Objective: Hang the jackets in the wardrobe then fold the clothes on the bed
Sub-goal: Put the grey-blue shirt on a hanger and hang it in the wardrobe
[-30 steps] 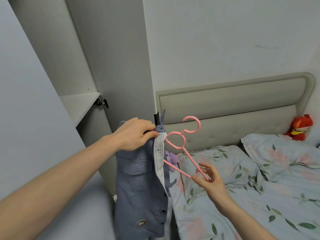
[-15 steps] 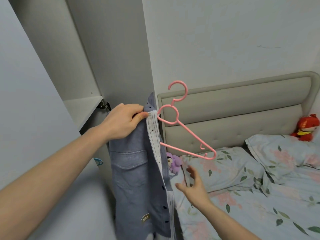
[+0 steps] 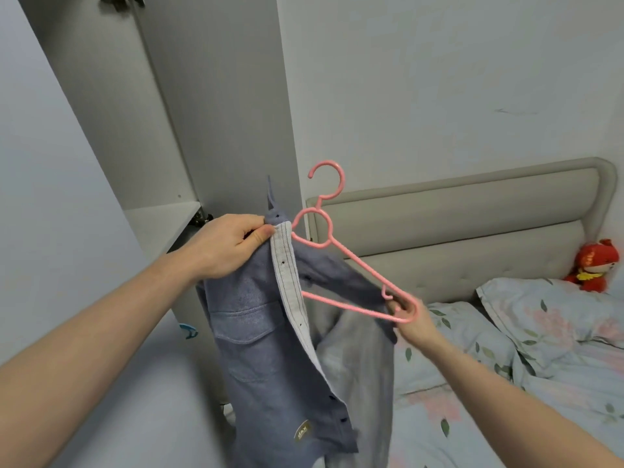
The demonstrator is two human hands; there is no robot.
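The blue-grey button-front jacket with a pale striped inner placket [image 3: 256, 336] hangs in the air between the open wardrobe and the bed, held up at chest height. Its fabric looks soft and faintly ribbed; a flapped chest pocket sits on the front panel, dark buttons run down the edge, and a small gold-toned label is sewn near the hem. The collar tip pokes straight up above the left hand [image 3: 227, 246], whose grip is clamped on the jacket's collar edge — thumb pressed against the striped placket.

A thin pink plastic hanger [image 3: 341, 261] with a round hook stands tilted, its near arm tucked inside the jacket's shoulder. The right hand [image 3: 410, 320] pinches the hanger's far corner, and the jacket's other shoulder drapes along that arm of the hanger.

The near end of the hanger is buried in cloth, so how far it reaches in cannot be told. The jacket's hem runs off the bottom edge. The label's lettering is too small to read. Behind the jacket, a white wardrobe shelf [image 3: 158, 221] shows only partly, and a small turquoise object [image 3: 187, 331] beside the fabric is too hidden to identify. On the floral-print bed [image 3: 506, 400] by the padded beige headboard [image 3: 456, 238] sits a red plush toy [image 3: 596, 265].
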